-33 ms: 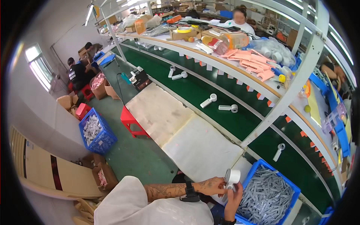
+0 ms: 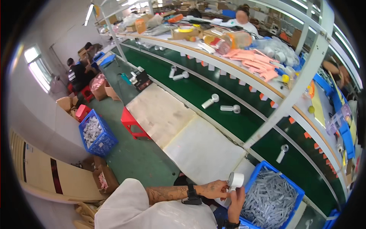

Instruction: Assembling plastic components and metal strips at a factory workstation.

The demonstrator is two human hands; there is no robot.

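White round-headed plastic part (image 2: 235,179) sits clamped in the fingers of both the left hand (image 2: 215,189) and right hand (image 2: 236,204), near the blue plastic crate (image 2: 283,173) of grey pieces at the table's near right.

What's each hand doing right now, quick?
Left hand: closed on the white part, gripping it from the left.
Right hand: closed on the same white part from below, beside the blue crate.
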